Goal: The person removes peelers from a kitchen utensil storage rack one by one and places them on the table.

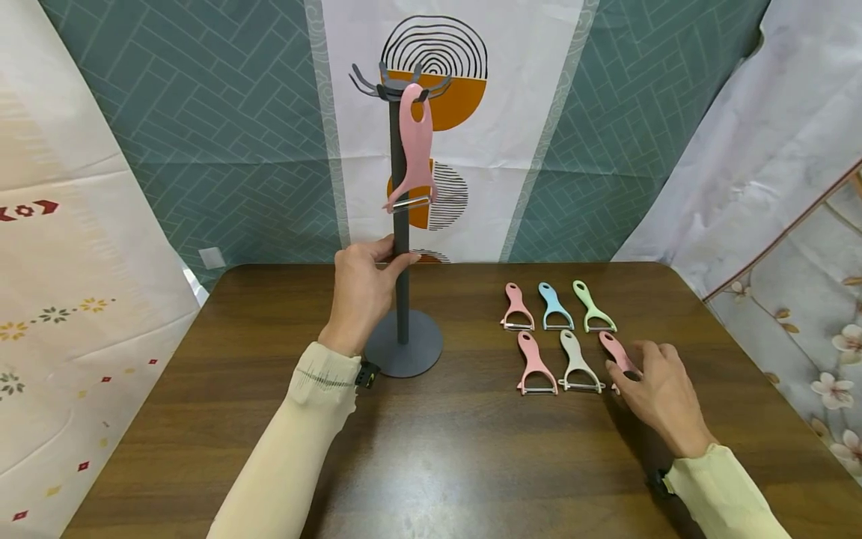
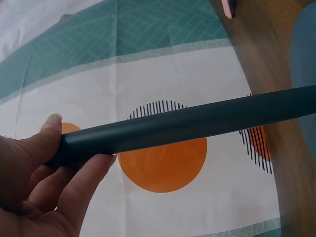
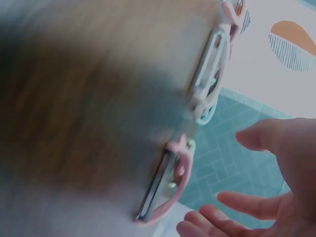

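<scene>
My left hand (image 1: 364, 292) holds the dark pole (image 1: 402, 299) of an upright hook stand, thumb on one side and fingers on the other. In the left wrist view the pole (image 2: 197, 121) runs out from between thumb and fingers. From a hook at the top hangs a pink peeler (image 1: 416, 142), blade downward. My right hand (image 1: 656, 389) hovers at the nearest right peeler, a pink one (image 1: 614, 346), and partly hides it. The right wrist view shows the thumb and fingers of that hand (image 3: 291, 182) apart, with a gap to the pink peeler (image 3: 185, 173).
Beside the right hand's peeler lie a white peeler (image 1: 574, 355) and a pink peeler (image 1: 530, 352). Behind them are a pink (image 1: 515, 299), a blue (image 1: 551, 298) and a green peeler (image 1: 588, 299). The stand's round base (image 1: 420, 359) rests on the brown table (image 1: 431, 464).
</scene>
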`<state>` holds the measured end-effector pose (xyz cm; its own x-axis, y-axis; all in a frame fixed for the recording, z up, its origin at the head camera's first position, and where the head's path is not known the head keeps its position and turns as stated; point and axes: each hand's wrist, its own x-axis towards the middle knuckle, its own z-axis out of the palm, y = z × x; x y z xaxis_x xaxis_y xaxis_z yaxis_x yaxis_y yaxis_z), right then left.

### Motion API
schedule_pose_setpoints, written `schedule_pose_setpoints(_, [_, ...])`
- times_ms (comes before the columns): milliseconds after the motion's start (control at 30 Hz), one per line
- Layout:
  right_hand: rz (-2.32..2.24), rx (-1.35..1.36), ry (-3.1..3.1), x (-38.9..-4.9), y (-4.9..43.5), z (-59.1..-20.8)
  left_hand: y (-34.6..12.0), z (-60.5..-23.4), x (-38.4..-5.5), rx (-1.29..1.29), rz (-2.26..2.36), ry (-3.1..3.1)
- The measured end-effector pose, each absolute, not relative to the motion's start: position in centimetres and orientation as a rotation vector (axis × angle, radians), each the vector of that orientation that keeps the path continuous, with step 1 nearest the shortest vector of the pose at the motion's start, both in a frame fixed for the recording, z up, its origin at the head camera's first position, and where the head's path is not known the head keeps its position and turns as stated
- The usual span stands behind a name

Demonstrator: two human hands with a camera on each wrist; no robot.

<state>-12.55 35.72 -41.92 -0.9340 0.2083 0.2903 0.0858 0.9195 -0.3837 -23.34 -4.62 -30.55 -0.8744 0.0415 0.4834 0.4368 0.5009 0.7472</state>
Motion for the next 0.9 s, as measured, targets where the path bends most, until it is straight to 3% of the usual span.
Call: schedule_pose_setpoints(900, [0.692,0.001,-2.424,-15.1,30.4,-40.2,-4.1,-30.8,-23.0,-0.351,-1.304,-2.290])
